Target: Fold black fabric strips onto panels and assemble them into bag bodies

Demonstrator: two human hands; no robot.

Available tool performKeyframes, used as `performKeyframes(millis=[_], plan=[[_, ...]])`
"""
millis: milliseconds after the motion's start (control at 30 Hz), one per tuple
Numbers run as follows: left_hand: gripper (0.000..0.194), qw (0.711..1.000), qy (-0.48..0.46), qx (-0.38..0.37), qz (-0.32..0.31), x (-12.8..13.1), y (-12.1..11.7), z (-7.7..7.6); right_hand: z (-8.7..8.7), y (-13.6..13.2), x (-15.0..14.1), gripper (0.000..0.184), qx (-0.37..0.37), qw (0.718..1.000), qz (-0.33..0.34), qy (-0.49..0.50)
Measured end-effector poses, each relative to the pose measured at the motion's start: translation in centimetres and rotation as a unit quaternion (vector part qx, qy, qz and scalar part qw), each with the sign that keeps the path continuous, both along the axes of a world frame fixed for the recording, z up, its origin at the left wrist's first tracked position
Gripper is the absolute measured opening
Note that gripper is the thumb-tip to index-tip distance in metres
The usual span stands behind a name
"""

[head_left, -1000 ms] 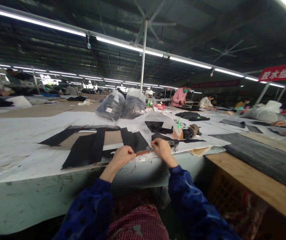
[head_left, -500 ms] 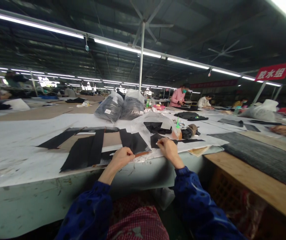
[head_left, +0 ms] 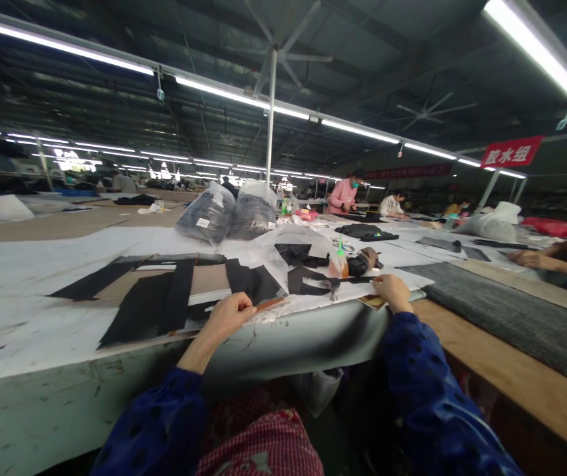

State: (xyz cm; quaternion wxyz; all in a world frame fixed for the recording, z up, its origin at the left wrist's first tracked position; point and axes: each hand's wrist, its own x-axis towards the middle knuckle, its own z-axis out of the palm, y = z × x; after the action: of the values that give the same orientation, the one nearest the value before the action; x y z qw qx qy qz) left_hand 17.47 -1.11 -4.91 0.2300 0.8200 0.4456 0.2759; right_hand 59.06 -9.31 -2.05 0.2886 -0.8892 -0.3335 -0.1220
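My left hand [head_left: 228, 316] is closed in a pinch on a narrow brown strip [head_left: 269, 304] at the table's near edge. To its left lie black fabric pieces [head_left: 145, 305] and a brown-grey panel [head_left: 209, 280] with a white band. My right hand [head_left: 391, 291] is out to the right, its fingers drawn together over the end of a thin black strip [head_left: 357, 280]. What they grip, if anything, is hidden. Between the hands lies a cut black piece [head_left: 308, 280]. Behind it stands a small bottle of amber liquid [head_left: 339, 266] with a green nozzle.
Two filled plastic bags [head_left: 252, 210] stand behind the pieces, near a pole [head_left: 271, 119]. A wooden board [head_left: 506, 350] with dark grey fabric [head_left: 501, 307] borders the right side. Another person's hand [head_left: 526, 258] rests at the far right. A co-worker in pink [head_left: 343, 196] stands farther back.
My right hand has moved right, from the cut black piece to the end of the thin black strip. My left hand stays on the brown strip. The view has shifted slightly right.
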Motion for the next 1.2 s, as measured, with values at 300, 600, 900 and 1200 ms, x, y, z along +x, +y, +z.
performKeyframes(millis=[300,600,900,1200], plan=[[0.016,0.999,-0.034,-0.004,-0.011,-0.1,0.4,-0.6,0.8,2.7,-16.6,0.019,0.097,0.843,0.528,0.007],[0.01,0.997,-0.009,-0.026,-0.068,-1.3,-0.9,1.6,-0.7,5.5,-21.9,0.016,-0.081,0.741,0.648,0.154],[0.006,0.812,-0.553,-0.185,0.002,-1.8,-0.1,3.6,-1.2,6.1,-22.5,0.018,-0.095,0.762,0.598,0.23],[0.009,0.996,-0.049,0.08,-0.013,-2.2,-2.7,0.9,-0.6,5.9,-22.6,0.018,-0.115,0.765,0.592,0.225]])
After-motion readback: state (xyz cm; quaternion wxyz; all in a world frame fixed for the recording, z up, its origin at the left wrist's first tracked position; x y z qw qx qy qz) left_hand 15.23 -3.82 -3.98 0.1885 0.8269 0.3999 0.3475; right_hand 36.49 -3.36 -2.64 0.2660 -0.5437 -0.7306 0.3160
